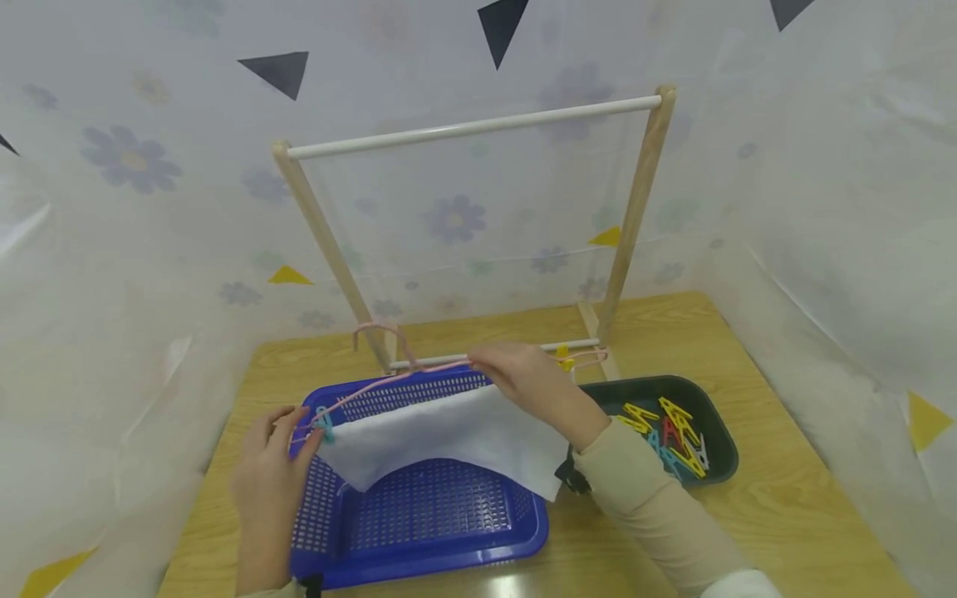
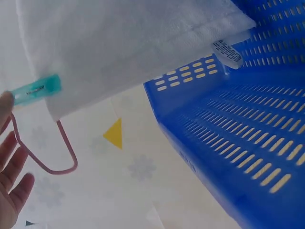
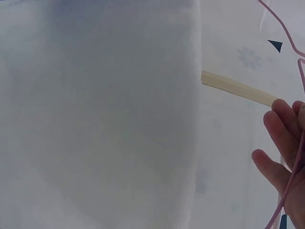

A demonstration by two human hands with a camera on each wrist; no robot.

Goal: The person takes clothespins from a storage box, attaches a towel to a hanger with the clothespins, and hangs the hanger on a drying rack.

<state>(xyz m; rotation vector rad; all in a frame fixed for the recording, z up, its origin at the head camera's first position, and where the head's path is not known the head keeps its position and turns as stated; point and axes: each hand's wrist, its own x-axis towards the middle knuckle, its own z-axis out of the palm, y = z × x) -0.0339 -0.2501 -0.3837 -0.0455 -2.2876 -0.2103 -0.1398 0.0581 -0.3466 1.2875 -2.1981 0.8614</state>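
A white towel [image 1: 441,425] hangs from a pink clothes hanger [image 1: 374,384] over the blue basket. My left hand [image 1: 263,473] is at the hanger's left end, where thumb and finger pinch a teal clothespin [image 2: 38,89] clipped on the towel's corner. Its other fingers are spread beside the hanger wire in the left wrist view. Near the hanger's middle, my right hand [image 1: 532,386] pinches the wire from above. A yellow clothespin [image 1: 564,357] sits at the towel's right end, partly behind that hand. A printed label [image 2: 228,53] shows at the towel's edge.
The blue perforated basket [image 1: 419,566] stands on the wooden table [image 1: 792,498] beneath the towel. To its right, a dark green tray [image 1: 727,465] holds several yellow, red, blue and grey clothespins [image 1: 676,432]. Behind stands a wooden rack with a white top bar [image 1: 478,128].
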